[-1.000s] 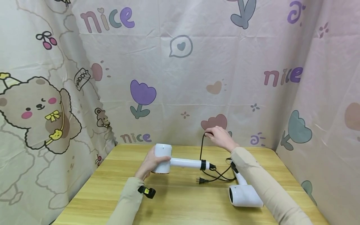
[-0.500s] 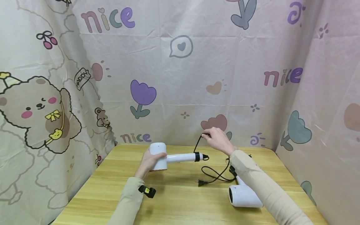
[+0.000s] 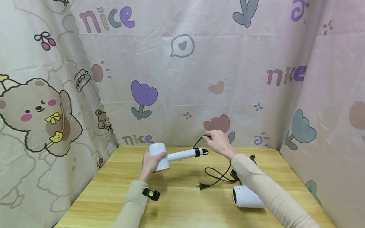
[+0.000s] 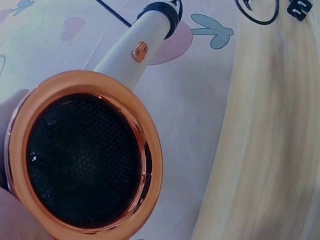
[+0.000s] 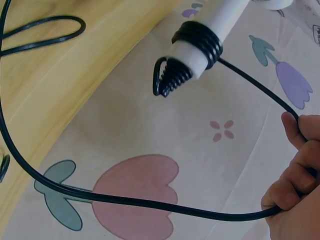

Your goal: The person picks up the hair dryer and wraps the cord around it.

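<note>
My left hand grips a white hair dryer round its barrel, above the table, with the handle slanting up to the right. In the left wrist view its copper-coloured ring surrounds a dark mesh face. A black cord makes several turns round the handle's end. Up and to the right, my right hand holds the free run of that cord, which stretches from the turns to the fingers and loops away below. Some fingertips of the left hand are hidden behind the barrel.
A second white hair dryer lies on the wooden table at the right, partly hidden by the right sleeve. A two-pin plug and a looped cord lie beside it. Another black plug is farther back. A patterned curtain hangs behind.
The held hair dryer has risen and shifted left, its handle end tilting up. My right hand has moved slightly left, still holding the cord. Cord near the lying plug has left that spot.
</note>
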Demonstrator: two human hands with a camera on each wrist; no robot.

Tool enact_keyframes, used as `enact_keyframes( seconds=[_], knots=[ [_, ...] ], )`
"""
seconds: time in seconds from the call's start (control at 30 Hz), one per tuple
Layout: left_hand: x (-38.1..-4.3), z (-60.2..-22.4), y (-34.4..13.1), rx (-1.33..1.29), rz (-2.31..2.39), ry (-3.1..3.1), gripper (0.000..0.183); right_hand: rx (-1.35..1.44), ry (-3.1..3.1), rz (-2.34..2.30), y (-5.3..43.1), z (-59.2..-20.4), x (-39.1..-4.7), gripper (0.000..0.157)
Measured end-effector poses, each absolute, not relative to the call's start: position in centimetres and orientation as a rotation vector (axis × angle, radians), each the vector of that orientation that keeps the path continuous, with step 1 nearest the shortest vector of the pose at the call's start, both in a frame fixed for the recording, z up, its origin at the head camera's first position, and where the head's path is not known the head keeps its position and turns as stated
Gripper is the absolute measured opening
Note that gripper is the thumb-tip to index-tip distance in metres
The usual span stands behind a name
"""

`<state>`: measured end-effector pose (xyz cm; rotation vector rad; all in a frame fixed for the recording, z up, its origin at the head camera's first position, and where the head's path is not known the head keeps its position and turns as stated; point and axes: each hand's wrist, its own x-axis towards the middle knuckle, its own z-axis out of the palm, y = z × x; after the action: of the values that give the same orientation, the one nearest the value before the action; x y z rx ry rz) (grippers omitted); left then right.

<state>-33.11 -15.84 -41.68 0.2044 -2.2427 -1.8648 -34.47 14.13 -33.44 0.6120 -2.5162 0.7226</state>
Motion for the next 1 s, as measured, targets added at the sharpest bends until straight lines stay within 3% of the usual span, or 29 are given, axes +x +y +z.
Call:
enact_keyframes(
  seconds=[0.63,1.0],
  knots=[
    [-33.0,-41.5,-15.1,0.323,-1.696,-2.104,0.091,0.604,-2.547,0.924,14.1,-34.9,-33.9,0.025],
    [-33.0,-40.6,-14.8,0.352,-1.936,-1.787,0.091,0.610,-2.606,1.003,13.6,-36.2,-33.2,0.030]
  ],
)
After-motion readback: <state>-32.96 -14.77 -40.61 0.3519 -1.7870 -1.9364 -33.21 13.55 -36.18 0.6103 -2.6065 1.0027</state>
